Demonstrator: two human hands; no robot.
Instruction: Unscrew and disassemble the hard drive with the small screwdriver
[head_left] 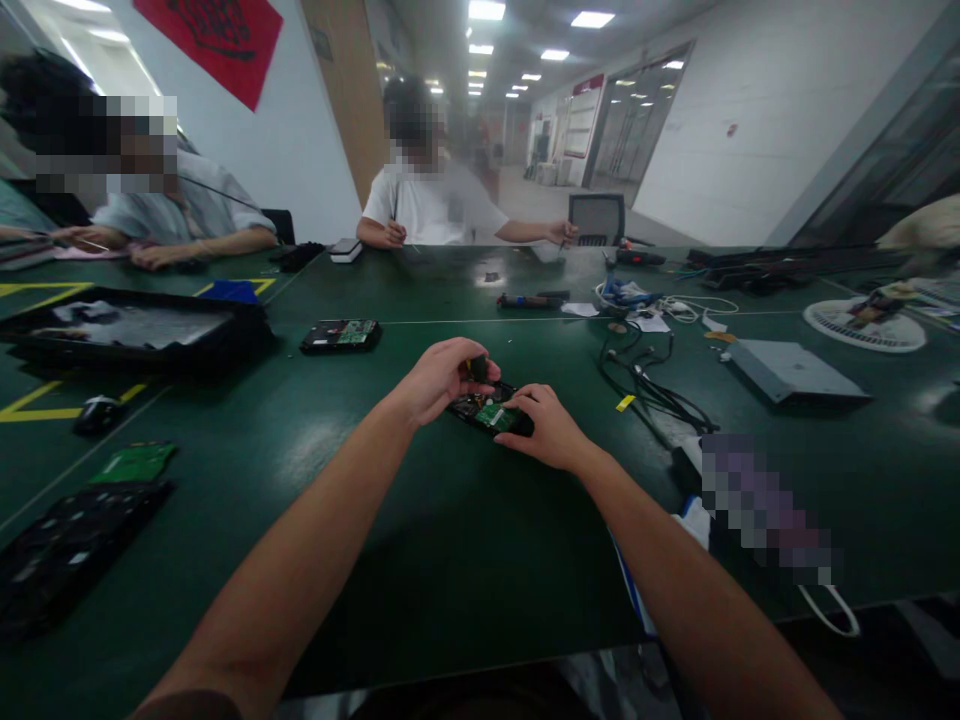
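Observation:
An opened black electronic device point(466, 405) with a green circuit board point(495, 416) in it lies on the dark green table in front of me. My left hand point(446, 378) is over its far left side, fingers curled round a small dark object with a bit of yellow point(478, 368); its exact kind is hard to tell. From the right, my right hand point(546, 425) grips the device's edge, thumb at the near side and fingertips at the circuit board. Parts of the device are hidden beneath both hands.
Another opened device point(340, 335) lies farther back. At left are a black tray point(135, 325), a computer mouse point(100, 414) and a black casing point(75, 550). Cables point(645, 385), a grey metal box point(799, 370) and a white fan part point(862, 325) lie right. Two people sit across the table.

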